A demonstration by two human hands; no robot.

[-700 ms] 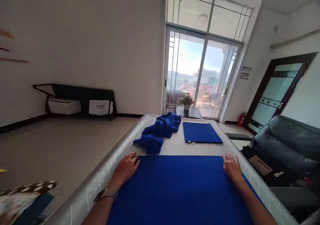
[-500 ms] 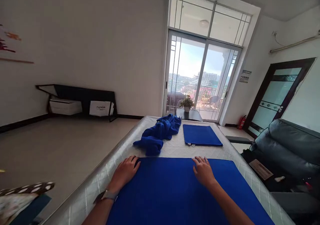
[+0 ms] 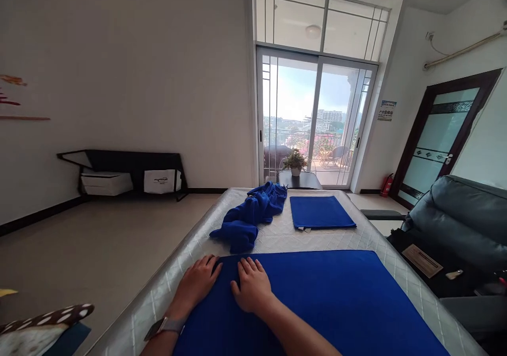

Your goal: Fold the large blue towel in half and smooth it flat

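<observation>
Head camera: a person's left hand (image 3: 198, 281) and right hand (image 3: 252, 284) rest palm-down near the far left corner of a large blue cloth (image 3: 336, 287) on a quilted mattress (image 3: 273, 241), the grip of each relaxed and grasping nothing. The large cloth appears already spread smooth; beyond it, a smaller blue square (image 3: 321, 212) lies flat, while a crumpled blue fabric (image 3: 253, 211) is not yet straightened
</observation>
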